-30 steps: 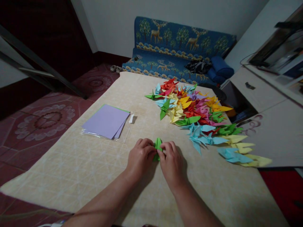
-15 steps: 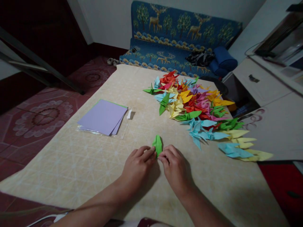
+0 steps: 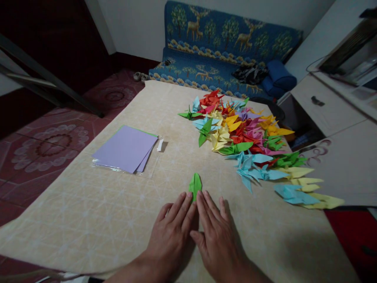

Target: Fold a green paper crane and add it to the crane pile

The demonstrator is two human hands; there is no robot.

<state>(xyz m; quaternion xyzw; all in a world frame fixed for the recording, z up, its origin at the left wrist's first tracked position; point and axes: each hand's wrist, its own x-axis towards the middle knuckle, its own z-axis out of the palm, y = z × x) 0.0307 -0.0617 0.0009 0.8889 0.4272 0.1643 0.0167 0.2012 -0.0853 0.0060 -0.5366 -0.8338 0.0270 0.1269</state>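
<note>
A folded piece of green origami paper (image 3: 195,184) lies flat on the table in front of me, its pointed end facing away. My left hand (image 3: 173,228) rests on the near left edge of the paper with fingers stretched out. On the near right edge, the fingertips of my right hand (image 3: 217,230) press down, its fingers also straight and the thumb spread toward the left hand. The near tip of the paper is partly hidden under the fingers.
A pile of colourful folded paper cranes (image 3: 244,129) covers the table's right back side. To the left lies a stack of purple paper sheets (image 3: 126,148) on a clear plastic sleeve, with a small white scrap (image 3: 160,145) beside it. A blue patterned sofa (image 3: 206,63) stands behind the table (image 3: 73,220).
Both hands have gone from pinching the green paper's sides to lying with straightened fingers on its near part. The view has shifted slightly.
</note>
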